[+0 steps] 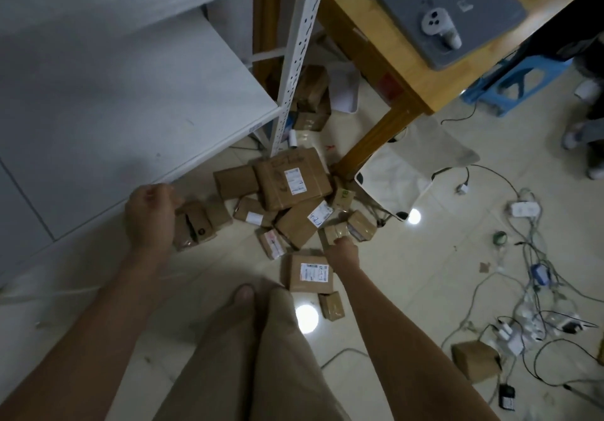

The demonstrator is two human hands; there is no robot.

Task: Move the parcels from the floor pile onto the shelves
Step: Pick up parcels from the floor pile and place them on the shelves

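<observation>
We see the parcels [291, 180] piled mid-frame, below the shelf [130, 93] at upper left. Taped cardboard, we judge them light and stiff: take opposite sides. Our right hand [341, 250] reaches one, its grip hidden; our left hand [150, 214] hangs loosely curled, empty.

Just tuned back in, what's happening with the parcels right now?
A person stands over the parcel pile on the floor beside the shelf. The right hand reaches down to a small parcel at the pile's near edge; whether it grips is hidden. The left hand, fingers curled, hangs by the shelf edge; I cannot tell if it holds anything.
</observation>
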